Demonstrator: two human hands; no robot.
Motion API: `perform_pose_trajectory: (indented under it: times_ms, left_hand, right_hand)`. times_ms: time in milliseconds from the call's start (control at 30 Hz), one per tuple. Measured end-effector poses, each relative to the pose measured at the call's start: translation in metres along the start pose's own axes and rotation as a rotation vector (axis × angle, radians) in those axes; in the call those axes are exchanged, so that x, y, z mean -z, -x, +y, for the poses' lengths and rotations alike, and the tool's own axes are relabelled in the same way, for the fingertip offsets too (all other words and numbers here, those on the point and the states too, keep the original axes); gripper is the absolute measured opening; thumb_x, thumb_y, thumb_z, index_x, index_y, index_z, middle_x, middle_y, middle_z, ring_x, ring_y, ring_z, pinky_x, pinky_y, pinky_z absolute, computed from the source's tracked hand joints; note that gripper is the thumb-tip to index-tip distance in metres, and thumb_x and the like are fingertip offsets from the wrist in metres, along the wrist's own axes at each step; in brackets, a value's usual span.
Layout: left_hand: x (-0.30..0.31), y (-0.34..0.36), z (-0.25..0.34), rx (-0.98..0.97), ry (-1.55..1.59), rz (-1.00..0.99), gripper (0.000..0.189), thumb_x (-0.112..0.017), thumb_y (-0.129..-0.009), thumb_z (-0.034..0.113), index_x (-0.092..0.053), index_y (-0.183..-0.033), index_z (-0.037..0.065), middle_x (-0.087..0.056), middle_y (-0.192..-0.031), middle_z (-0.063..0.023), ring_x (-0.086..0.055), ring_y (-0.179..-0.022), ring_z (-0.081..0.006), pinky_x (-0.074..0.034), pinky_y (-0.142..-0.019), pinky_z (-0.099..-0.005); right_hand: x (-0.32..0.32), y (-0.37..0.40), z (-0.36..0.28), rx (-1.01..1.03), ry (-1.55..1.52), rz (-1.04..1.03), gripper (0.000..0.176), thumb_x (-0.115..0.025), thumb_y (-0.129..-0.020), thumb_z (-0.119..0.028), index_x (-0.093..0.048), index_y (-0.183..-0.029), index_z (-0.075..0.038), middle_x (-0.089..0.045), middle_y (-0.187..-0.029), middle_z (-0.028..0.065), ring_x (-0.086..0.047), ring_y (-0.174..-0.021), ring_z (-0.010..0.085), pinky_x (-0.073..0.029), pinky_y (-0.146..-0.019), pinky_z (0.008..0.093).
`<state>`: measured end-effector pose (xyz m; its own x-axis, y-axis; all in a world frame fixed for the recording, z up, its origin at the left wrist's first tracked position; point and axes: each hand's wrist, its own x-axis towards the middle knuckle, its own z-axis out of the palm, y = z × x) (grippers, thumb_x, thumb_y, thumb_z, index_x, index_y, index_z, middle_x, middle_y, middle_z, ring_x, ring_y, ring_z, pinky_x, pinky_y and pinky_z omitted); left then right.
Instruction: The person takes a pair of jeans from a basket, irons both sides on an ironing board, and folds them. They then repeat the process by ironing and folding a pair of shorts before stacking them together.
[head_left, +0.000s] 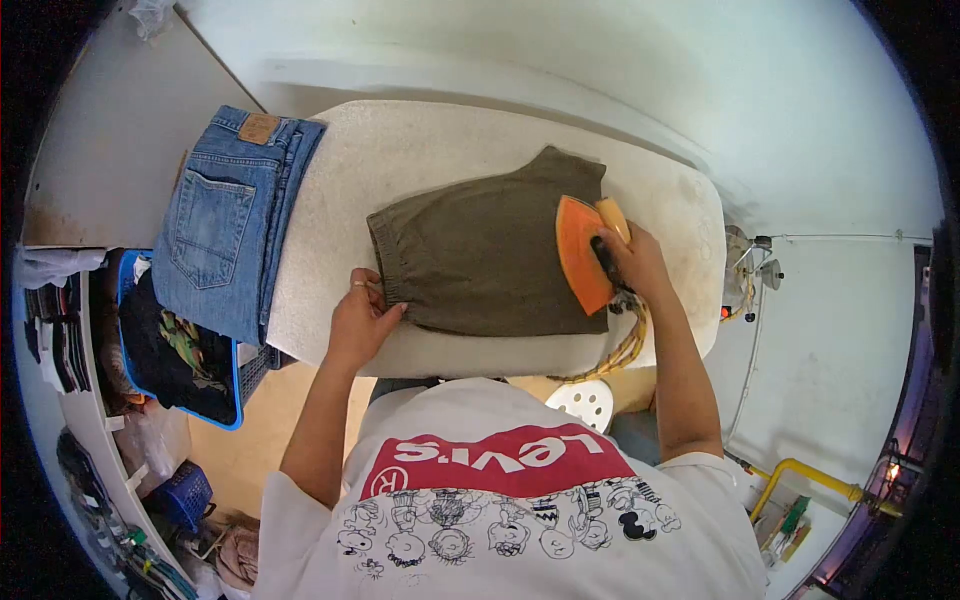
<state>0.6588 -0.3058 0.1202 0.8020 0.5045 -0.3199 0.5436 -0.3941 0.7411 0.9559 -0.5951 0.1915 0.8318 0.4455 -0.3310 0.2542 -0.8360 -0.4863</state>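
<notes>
Olive-green shorts (480, 250) lie flat on the pale ironing board (440, 130), their elastic waistband to the left and the legs to the right. My right hand (637, 262) is wrapped round the handle of an orange iron (580, 255), which rests over the leg end of the shorts. From the iron's rear a yellow braided cord (625, 350) drops over the board's near edge. At the lower waistband corner, my left hand (365, 315) pinches the cloth between thumb and fingers.
Folded blue jeans (215, 220) lie at the board's left end. Below them stands a blue basket (238, 395) holding dark clothes. Shelves with clothing line the far left. A white stool (583, 402) shows beneath the board, and a yellow pipe (815, 474) runs at lower right.
</notes>
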Motion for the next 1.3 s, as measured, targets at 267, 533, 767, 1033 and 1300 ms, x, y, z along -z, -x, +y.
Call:
perform_pose_trajectory:
  times_ms: [267,533,767,1033,1300]
  left_hand:
    - [-0.003,-0.001,-0.029,-0.028,0.468,-0.055,0.042,-0.067,-0.084,-0.002,-0.042,-0.116,0.006,-0.051,-0.077,-0.0021,-0.051,-0.069,-0.0108,-0.043,-0.062,-0.0265]
    - [-0.003,0.015,-0.010,-0.175,0.114,0.133,0.040,-0.072,-0.081,0.004,-0.048,-0.113,0.005,-0.056,-0.089,-0.0097,-0.056,-0.082,-0.0201,-0.045,-0.073,-0.0324]
    - [0.009,0.026,0.011,-0.633,-0.362,0.037,0.043,-0.078,-0.069,0.008,-0.060,-0.109,0.009,-0.057,-0.110,-0.0126,-0.053,-0.104,-0.0322,-0.041,-0.089,-0.0451]
    - [0.006,0.010,-0.005,-0.696,-0.524,-0.053,0.038,-0.076,-0.069,0.008,-0.065,-0.105,0.012,-0.059,-0.109,-0.0050,-0.054,-0.106,-0.0275,-0.042,-0.089,-0.0430]
    - [0.011,0.002,0.008,-0.784,-0.571,-0.089,0.028,-0.072,-0.071,0.006,-0.066,-0.098,0.009,-0.061,-0.099,-0.0061,-0.057,-0.097,-0.0279,-0.043,-0.089,-0.0435]
  right_hand:
    - [-0.076,0.055,-0.082,0.112,0.173,-0.252,0.064,-0.057,-0.090,-0.058,-0.058,-0.116,0.000,-0.068,-0.098,0.0266,-0.067,-0.094,0.0407,-0.053,-0.080,0.0497]
    - [-0.100,0.083,-0.129,0.191,0.095,-0.387,0.064,-0.057,-0.090,-0.057,-0.057,-0.120,-0.001,-0.067,-0.102,0.0248,-0.066,-0.093,0.0422,-0.053,-0.081,0.0489]
    - [-0.023,0.060,0.029,-0.164,0.026,0.140,0.060,-0.056,-0.092,-0.055,-0.062,-0.112,0.002,-0.068,-0.097,0.0262,-0.067,-0.091,0.0420,-0.053,-0.077,0.0481]
    - [0.032,0.046,0.107,-0.084,0.263,0.664,0.044,-0.070,-0.085,-0.039,-0.065,-0.110,-0.004,-0.066,-0.093,0.0199,-0.063,-0.091,0.0360,-0.047,-0.082,0.0474]
    - [-0.062,0.118,0.102,0.474,0.109,0.162,0.028,-0.069,-0.071,-0.005,-0.064,-0.097,-0.009,-0.060,-0.096,0.0104,-0.057,-0.093,0.0322,-0.047,-0.084,0.0440]
